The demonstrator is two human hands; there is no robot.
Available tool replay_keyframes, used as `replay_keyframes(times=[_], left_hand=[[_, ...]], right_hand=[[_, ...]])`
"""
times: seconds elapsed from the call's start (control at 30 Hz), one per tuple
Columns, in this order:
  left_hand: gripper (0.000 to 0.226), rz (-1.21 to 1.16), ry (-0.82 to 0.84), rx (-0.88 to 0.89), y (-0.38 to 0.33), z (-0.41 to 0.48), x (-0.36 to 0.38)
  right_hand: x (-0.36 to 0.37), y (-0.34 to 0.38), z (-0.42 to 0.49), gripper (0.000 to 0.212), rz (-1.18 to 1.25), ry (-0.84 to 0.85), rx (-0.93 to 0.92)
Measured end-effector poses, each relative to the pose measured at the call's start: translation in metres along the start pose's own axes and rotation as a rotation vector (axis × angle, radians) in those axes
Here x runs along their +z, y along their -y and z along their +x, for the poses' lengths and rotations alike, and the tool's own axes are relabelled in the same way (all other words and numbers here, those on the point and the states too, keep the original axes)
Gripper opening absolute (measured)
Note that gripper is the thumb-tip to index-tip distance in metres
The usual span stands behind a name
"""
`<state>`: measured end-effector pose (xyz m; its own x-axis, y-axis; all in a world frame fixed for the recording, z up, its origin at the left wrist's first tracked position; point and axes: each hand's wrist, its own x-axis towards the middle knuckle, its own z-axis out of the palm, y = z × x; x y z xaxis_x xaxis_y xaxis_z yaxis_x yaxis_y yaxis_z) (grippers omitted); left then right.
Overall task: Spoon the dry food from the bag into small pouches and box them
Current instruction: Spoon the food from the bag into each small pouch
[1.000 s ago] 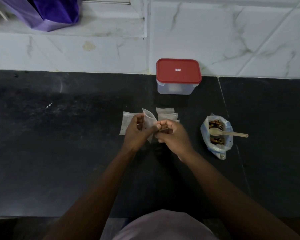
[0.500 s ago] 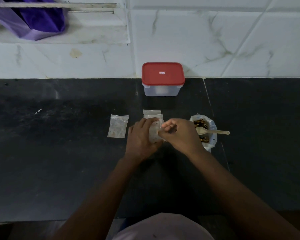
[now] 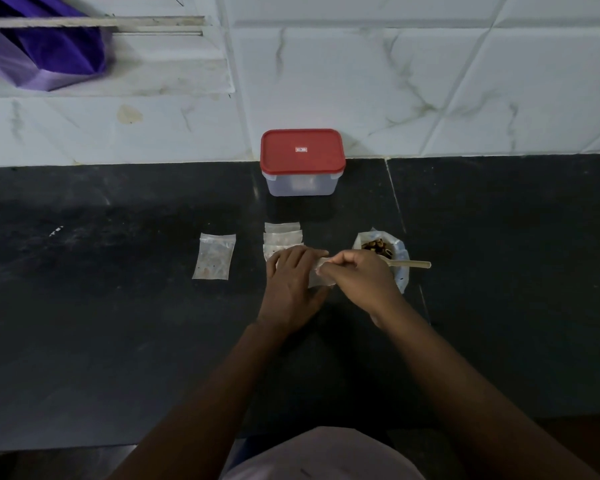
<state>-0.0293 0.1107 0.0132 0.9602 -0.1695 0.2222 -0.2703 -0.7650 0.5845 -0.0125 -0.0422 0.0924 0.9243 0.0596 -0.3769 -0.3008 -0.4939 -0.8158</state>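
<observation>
Both hands meet over one small clear pouch (image 3: 316, 278) on the dark counter. My left hand (image 3: 293, 284) holds its left side, fingers lying over it. My right hand (image 3: 355, 277) pinches its top edge between thumb and fingers. Just behind lies a stack of empty pouches (image 3: 282, 234). A single pouch (image 3: 214, 260) lies flat to the left. The open plastic bag of brown dry food (image 3: 381, 249) sits right of my hands, with a pale spoon (image 3: 409, 264) resting in it, handle pointing right. The box with a red lid (image 3: 302, 161) stands shut by the wall.
The black stone counter (image 3: 118, 323) meets a white marble-tiled wall (image 3: 430, 81) at the back. A purple bag (image 3: 42, 53) rests on a ledge at the upper left. A seam in the counter runs down beside the food bag.
The pouch has come down from raised in my hands to low over the counter, and the single pouch on the left is now uncovered. The camera has shifted, so everything sits differently in view.
</observation>
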Motion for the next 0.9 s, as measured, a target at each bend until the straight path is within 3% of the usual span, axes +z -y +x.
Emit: replay_keyframes(times=[0.13, 0.3, 0.47, 0.6, 0.73, 0.8, 0.9], left_hand=[[0.051, -0.047, 0.001, -0.011, -0.007, 0.005, 0.003], [0.052, -0.206, 0.031, -0.106, -0.012, 0.010, 0.008], [0.048, -0.283, 0.028, -0.118, -0.018, 0.017, 0.017], [0.044, -0.331, 0.029, -0.102, -0.027, 0.022, 0.024], [0.033, -0.397, 0.009, -0.193, -0.035, 0.026, 0.029], [0.034, -0.425, 0.014, -0.228, -0.037, 0.027, 0.032], [0.032, -0.466, 0.015, -0.293, -0.040, 0.028, 0.038]], right_hand=[[-0.011, -0.006, 0.002, 0.008, 0.086, 0.006, -0.004], [-0.027, -0.009, 0.003, 0.031, 0.214, -0.043, -0.038], [-0.042, -0.014, -0.002, 0.047, 0.084, 0.068, -0.038], [-0.052, -0.016, -0.002, 0.046, 0.082, 0.098, -0.026], [-0.065, -0.028, 0.000, 0.020, 0.140, -0.118, -0.081], [-0.079, -0.041, 0.007, 0.012, -0.048, -0.302, -0.136], [-0.104, -0.063, 0.018, 0.029, -0.371, -0.419, -0.109]])
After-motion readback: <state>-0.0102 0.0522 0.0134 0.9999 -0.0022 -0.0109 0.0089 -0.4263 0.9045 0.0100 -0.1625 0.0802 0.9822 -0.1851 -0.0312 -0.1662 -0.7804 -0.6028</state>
